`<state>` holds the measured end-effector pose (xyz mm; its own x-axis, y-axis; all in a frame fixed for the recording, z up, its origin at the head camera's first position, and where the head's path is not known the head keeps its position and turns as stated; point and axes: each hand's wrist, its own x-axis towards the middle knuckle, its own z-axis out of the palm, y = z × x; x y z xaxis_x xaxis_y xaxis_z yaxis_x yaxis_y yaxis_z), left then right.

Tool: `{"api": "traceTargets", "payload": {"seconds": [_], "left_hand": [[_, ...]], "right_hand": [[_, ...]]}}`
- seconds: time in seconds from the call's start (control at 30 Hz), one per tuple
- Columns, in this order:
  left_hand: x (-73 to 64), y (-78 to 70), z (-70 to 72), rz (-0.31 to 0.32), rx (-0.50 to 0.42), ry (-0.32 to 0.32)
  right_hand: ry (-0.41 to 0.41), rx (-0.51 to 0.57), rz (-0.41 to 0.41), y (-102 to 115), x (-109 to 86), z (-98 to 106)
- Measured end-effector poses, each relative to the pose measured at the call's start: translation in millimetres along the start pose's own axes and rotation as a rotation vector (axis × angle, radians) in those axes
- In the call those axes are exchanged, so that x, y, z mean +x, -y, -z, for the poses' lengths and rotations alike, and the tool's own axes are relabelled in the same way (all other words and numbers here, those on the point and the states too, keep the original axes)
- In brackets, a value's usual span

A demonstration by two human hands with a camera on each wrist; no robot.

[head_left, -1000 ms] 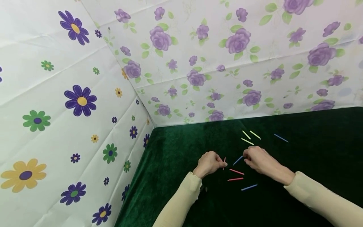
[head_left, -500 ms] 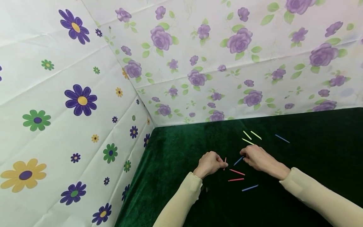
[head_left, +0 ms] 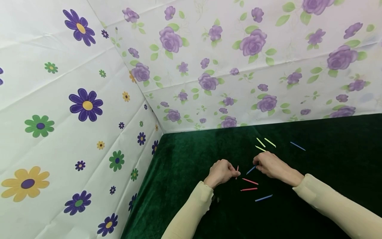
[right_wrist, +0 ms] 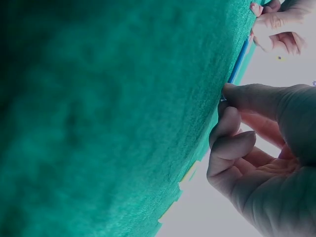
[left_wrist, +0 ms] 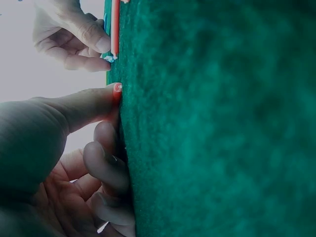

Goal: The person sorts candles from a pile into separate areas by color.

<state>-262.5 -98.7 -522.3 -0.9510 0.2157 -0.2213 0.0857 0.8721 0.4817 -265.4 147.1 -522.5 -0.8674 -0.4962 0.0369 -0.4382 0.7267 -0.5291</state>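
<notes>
At the middle of the green cloth, my left hand [head_left: 221,172] pinches a thin pink candle [head_left: 237,168] between thumb and fingers. The left wrist view shows only the end of this candle [left_wrist: 117,88] at the thumb tip, against the cloth. To the right, my right hand [head_left: 273,167] holds the far end of a blue candle [head_left: 251,170], which slants on the cloth. In the right wrist view, thumb and fingertip meet on that blue candle [right_wrist: 239,60]. Two red candles [head_left: 250,181] lie just below, between the hands.
Several yellow-green candles [head_left: 270,142] lie behind my right hand, one partly covered by it. One blue candle [head_left: 297,146] rests at the far right, another blue candle [head_left: 264,198] nearer the front. Flower-printed sheets [head_left: 185,63] rise behind and left of the green cloth [head_left: 185,152].
My right hand has shifted slightly left and its fingers have settled on the end of the blue candle. My left hand stays in place with the pink candle.
</notes>
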Motion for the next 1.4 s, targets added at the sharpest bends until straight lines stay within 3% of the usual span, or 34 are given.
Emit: {"api": "traceTargets", "payload": {"seconds": [0.43,0.77,1.4], "left_hand": [[-0.2,-1.2,-0.8,0.006,0.011,-0.004],[0.2,-0.7,-1.4,0.007,0.021,-0.004],[-0.2,0.4,-0.4,-0.014,-0.007,0.004]], "right_hand": [[-0.007,-0.034,0.022,-1,2.1,0],[0.026,0.007,0.016,0,3.7,3],[-0.031,0.020,-0.002,-12,-4.4,8]]}}
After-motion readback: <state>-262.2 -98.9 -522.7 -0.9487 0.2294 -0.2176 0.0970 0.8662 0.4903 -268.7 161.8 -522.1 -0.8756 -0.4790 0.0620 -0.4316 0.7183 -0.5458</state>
